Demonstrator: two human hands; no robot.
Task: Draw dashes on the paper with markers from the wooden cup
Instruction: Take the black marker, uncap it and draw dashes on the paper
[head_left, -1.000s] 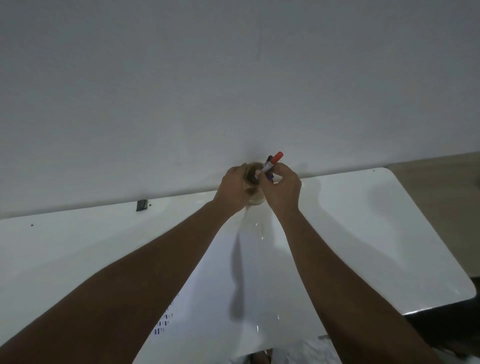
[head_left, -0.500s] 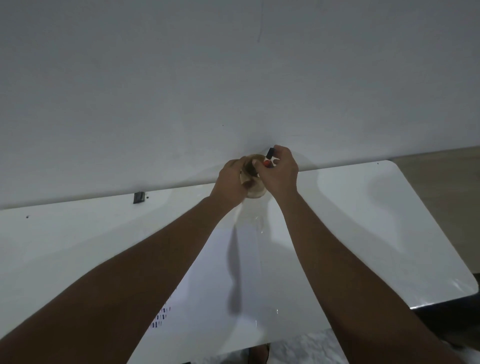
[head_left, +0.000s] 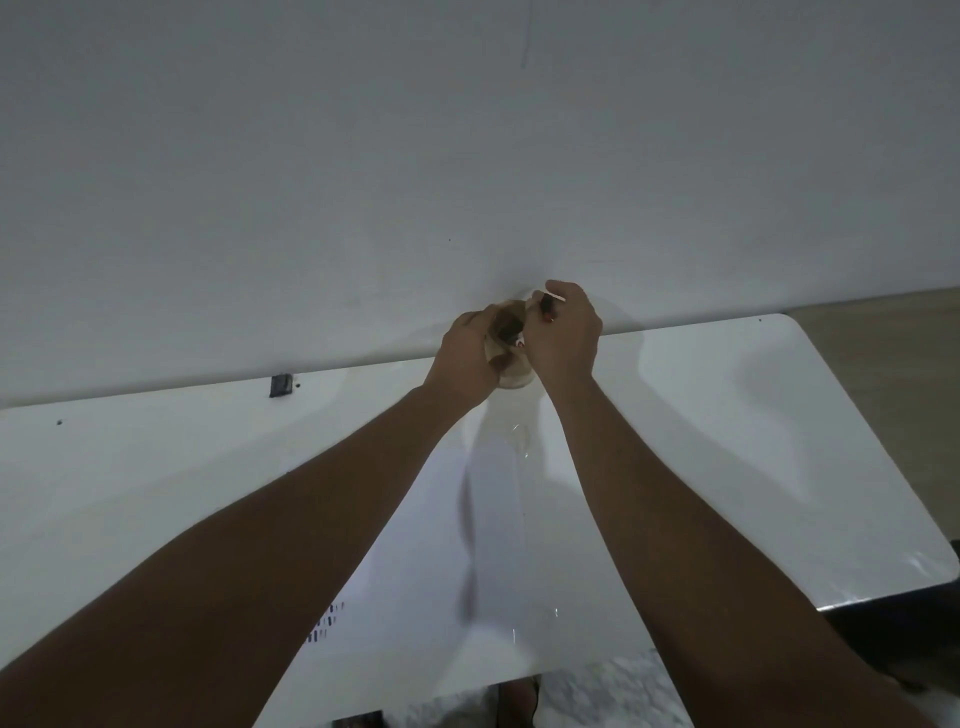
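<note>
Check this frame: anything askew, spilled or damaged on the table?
Nothing stands out. The wooden cup stands upright at the table's far edge by the wall, gripped by the left hand; the right hand holds a marker at its rim. The paper lies flat with a few dashes. No spill shows.

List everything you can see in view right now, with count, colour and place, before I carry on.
Wooden cup: one, light brown, far edge of the table by the wall, between both hands.
Markers: at least one, dark with red, at the cup's mouth in the right hand; others in the cup too dark to count.
Paper: one white sheet, near middle of the table, short dark dashes at its left edge.
Table: one, glossy white.
Small dark object: one, black, where table meets wall, left.
Wall: white.
Left hand: gripping the cup.
Right hand: closed on a marker.
</note>
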